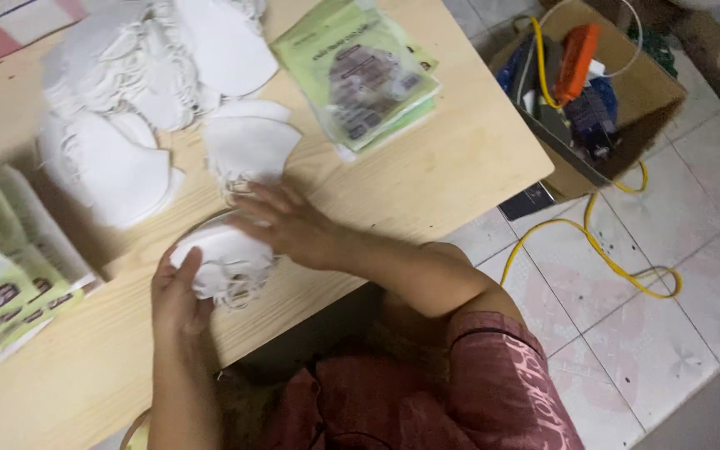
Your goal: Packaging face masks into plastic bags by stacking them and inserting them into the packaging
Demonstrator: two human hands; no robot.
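One open cardboard box [656,92] stands on the tiled floor [693,267], well beyond the right hand and off the table's far corner; inside it lie an orange tool [577,52], some dark blue and black items too jumbled to tell apart, and part of a yellow cable [593,246] that trails out and loops across the tiles. Two hands work at the near edge of the wooden table [460,158]. The left hand [178,293] curls its fingers around the side of a small stack of white face masks [225,260], gripping it, while the right hand [287,221] lies flat and open on top of the same stack, fingers spread, pressing down. That stack sits between the two hands, touching both. Just beyond the right hand's fingertips lies a second, smaller bunch of white masks [247,146], and farther out, past the left hand, a big loose heap of masks [135,75] spreads over the table; the count in the heap cannot be told. Two piles of green printed packets show: one pile [360,75] beyond the right hand, near the table's far edge, and another pile [6,275] fanned out just outside the left hand.
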